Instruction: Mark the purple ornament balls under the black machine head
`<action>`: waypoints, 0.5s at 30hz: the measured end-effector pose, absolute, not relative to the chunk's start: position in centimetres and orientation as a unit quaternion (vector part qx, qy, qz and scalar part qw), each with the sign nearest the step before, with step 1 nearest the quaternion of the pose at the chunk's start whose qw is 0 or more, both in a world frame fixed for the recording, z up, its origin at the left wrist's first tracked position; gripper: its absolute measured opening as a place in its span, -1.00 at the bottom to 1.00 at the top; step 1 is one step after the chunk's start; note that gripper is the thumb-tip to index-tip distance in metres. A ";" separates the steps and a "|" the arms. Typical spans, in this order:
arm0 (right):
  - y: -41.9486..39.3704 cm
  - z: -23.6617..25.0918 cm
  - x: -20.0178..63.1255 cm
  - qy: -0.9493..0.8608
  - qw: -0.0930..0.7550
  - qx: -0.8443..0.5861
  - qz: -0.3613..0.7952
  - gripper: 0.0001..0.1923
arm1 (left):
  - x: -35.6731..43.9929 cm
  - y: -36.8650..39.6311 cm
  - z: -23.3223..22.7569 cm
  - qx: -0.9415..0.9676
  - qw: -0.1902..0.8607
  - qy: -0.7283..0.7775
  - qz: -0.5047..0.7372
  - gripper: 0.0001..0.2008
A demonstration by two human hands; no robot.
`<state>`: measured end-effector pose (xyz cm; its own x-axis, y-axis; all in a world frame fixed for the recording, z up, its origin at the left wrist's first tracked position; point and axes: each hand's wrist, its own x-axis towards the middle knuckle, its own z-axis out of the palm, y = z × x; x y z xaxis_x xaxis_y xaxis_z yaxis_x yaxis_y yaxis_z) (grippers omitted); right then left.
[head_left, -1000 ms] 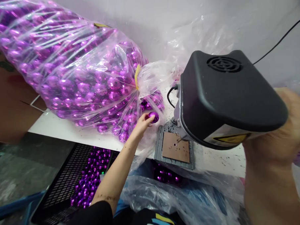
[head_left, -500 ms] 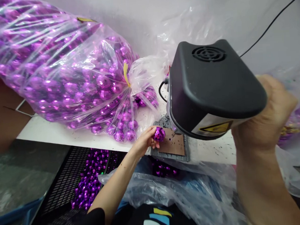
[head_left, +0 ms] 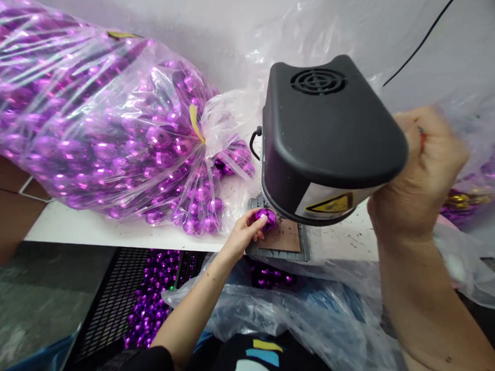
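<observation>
My left hand pinches a shiny purple faceted ball between thumb and fingers. The ball is over a brown board on the grey slotted machine base. Above this stands a machine with a black housing, a round vent on top and a yellow warning label; it looks like a bench drill press. Its lower working end is hidden beneath the housing. My right hand is closed in a fist at the machine's right side; what it grips is hidden, though a small red spot shows by its fingers.
A tied clear bag of purple balls lies on the white table at left. Below, a black crate holds more balls. Clear plastic covers my lap. Another bag is at right. Dark shavings dot the table.
The view has shifted slightly, so the machine appears farther left. The ball is now nearer the machine's housing, and my left thumb lies across it. My right hand stays closed.
</observation>
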<state>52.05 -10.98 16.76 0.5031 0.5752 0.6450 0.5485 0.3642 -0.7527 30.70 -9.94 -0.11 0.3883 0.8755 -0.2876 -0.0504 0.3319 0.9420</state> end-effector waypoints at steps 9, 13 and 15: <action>-11.1 16.8 52.1 -0.506 0.659 -0.556 0.022 -0.33 | 32.0 -11.1 -0.5 0.725 0.431 0.439 0.310 -0.65; -11.1 16.7 52.1 -0.504 0.664 -0.551 0.025 -0.34 | 32.8 -12.1 -0.9 0.771 0.331 0.446 0.311 -0.60; -11.1 16.7 52.1 -0.500 0.666 -0.553 0.029 -0.34 | 33.3 -12.5 -1.4 0.774 0.309 0.446 0.328 -0.59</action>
<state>52.11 -11.06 16.68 0.4978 0.5916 0.6341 0.5151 0.3865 -0.7650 33.26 -12.50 -1.42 0.3873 0.8920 0.2331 0.4864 -0.4125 0.7702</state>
